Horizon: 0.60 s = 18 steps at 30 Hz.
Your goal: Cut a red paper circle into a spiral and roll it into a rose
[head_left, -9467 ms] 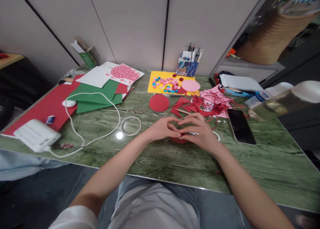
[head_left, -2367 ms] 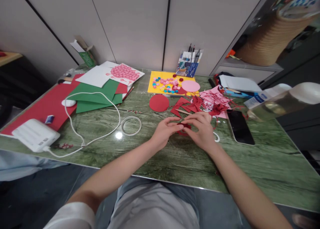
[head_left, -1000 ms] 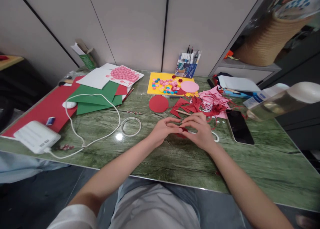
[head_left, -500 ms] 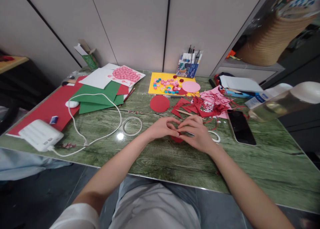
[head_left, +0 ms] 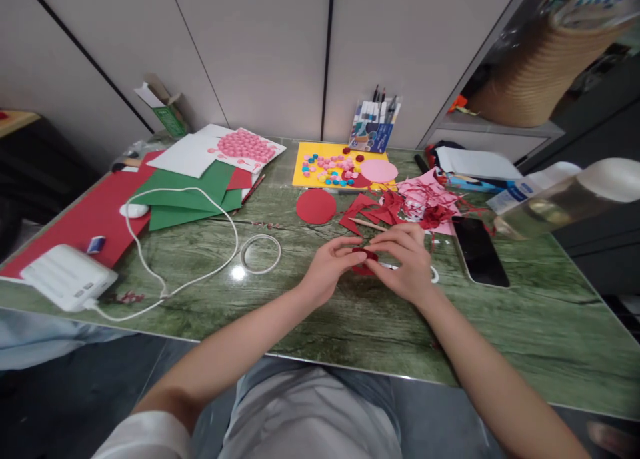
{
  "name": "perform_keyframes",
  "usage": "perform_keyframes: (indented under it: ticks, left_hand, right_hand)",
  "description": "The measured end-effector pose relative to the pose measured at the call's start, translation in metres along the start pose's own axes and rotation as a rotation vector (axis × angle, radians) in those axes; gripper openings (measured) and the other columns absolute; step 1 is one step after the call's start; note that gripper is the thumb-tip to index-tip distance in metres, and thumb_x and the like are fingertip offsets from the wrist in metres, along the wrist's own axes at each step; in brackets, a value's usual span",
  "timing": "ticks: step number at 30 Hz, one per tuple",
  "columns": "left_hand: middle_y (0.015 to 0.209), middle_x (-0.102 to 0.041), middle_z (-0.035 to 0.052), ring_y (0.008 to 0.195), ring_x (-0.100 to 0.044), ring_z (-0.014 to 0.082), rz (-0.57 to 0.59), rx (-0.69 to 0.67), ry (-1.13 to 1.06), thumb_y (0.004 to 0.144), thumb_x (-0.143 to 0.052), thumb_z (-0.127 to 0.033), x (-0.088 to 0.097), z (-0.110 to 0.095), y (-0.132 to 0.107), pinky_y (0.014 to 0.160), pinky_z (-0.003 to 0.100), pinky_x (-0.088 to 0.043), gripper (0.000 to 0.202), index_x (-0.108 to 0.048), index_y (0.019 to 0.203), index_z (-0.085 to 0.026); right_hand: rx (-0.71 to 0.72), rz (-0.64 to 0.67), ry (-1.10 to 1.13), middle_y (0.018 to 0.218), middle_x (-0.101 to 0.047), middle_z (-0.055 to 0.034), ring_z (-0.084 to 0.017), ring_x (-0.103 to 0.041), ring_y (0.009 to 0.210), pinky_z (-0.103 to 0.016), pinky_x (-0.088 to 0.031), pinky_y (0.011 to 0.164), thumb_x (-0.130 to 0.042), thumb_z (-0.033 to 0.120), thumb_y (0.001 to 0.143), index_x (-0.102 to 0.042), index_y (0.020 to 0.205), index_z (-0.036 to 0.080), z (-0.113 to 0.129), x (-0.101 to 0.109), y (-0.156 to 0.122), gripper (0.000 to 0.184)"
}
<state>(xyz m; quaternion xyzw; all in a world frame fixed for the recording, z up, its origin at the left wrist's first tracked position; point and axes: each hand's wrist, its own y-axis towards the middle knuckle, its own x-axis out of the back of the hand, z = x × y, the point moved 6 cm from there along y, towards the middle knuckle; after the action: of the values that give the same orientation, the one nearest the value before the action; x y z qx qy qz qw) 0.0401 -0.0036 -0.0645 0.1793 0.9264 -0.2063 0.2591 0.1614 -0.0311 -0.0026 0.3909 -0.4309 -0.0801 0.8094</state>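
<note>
Just right of mid-frame I'm seeing the left hand (head_left: 325, 269) and right hand (head_left: 409, 264) both pinching this little red piece (head_left: 369, 253), red paper circle (head_left: 316, 207) lying flat up-left of it

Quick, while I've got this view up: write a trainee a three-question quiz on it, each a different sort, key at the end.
1. What colour is the small piece that the left hand and right hand hold?
2. True or false: the phone lies on the green paper.
3. Fill in: a packet of ____ stands at the back edge of the yellow sheet.

Key: 1. Red. 2. False. 3. Pens.
</note>
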Motion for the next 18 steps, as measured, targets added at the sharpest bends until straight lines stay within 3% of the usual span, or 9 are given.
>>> perform_keyframes:
  ticks: [8,14,18]
  left_hand:
    - [0.066,-0.067,0.0001,0.060,-0.061,0.0110,0.100,-0.071,0.189,0.058,-0.077,-0.020,0.002,-0.019,0.002,0.065,0.025,-0.045,0.037,-0.064,0.092,-0.015]
    - [0.071,-0.068,0.0025,0.063,-0.063,0.0143,0.207,-0.045,0.372,0.060,-0.076,-0.024,0.001,-0.029,0.000,0.068,0.029,-0.047,0.039,-0.064,0.096,-0.015]
    - [0.068,-0.067,0.0017,0.060,-0.060,0.0123,0.270,-0.006,0.424,0.061,-0.076,-0.023,0.001,-0.030,0.001,0.064,0.025,-0.045,0.040,-0.064,0.098,-0.015]
  right_hand:
    - [0.016,0.047,0.034,0.084,-0.069,-0.0027,-0.022,-0.052,0.086,-0.041,-0.041,0.080,-0.072,0.023,0.071,-0.067,0.083,0.024,0.006,0.004,0.004,0.013]
    - [0.022,0.100,0.090,0.086,-0.069,-0.0021,-0.023,-0.052,0.090,-0.042,-0.041,0.081,-0.071,0.025,0.073,-0.068,0.087,0.026,0.008,0.004,0.003,0.014]
    - [0.029,0.173,0.135,0.091,-0.069,-0.0024,-0.023,-0.051,0.094,-0.043,-0.042,0.083,-0.068,0.026,0.075,-0.067,0.092,0.028,0.010,0.000,0.002,0.017]
